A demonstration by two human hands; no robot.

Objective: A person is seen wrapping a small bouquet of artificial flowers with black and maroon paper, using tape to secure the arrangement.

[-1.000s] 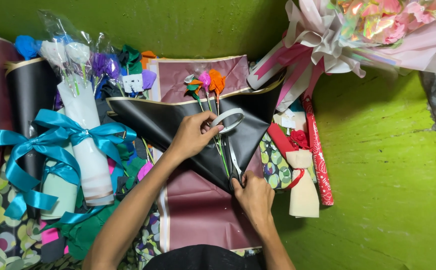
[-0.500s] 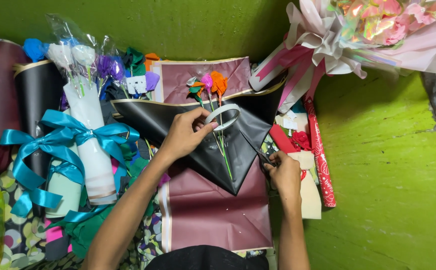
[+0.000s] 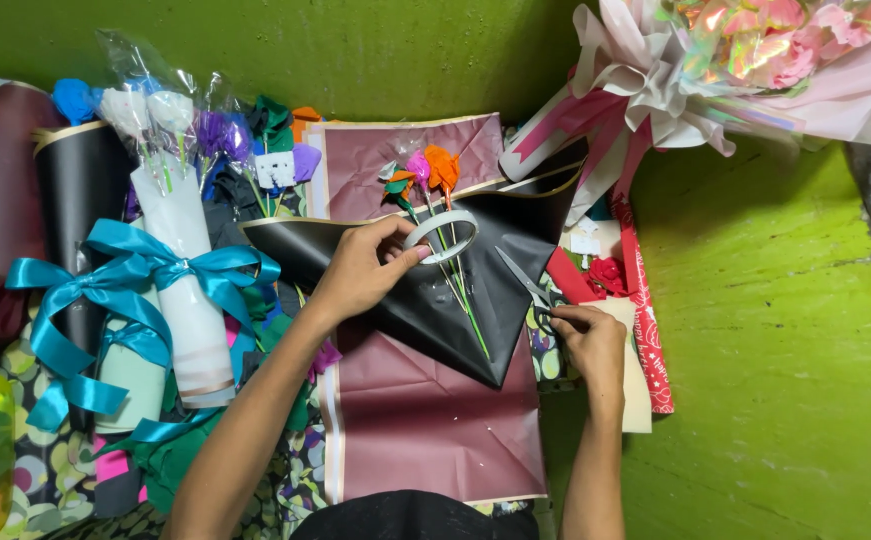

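Green floor and a green wall fill the head view, seen from above, with craft wrapping spread across the middle. Black wrapping paper [image 3: 435,290] lies folded into a wide cone, its point toward the person, on top of a maroon sheet [image 3: 425,420]. Three small paper flowers [image 3: 425,172], pink, orange and green, poke out of the cone's upper edge, and their thin green stems run down over the black paper.

The left hand [image 3: 360,270] rests on the black paper, fingers curled, thumb and fingertips pinching a roll of clear tape [image 3: 440,235] that sits over the stems. The right hand [image 3: 585,340] is at the cone's right edge, fingers closed around the handles of a pair of scissors [image 3: 525,280], whose blades point up and left over the black paper.

To the left stands a white wrapped bouquet [image 3: 190,300] tied with a teal ribbon bow [image 3: 125,285]. At upper right lies a large pink bouquet [image 3: 755,60].
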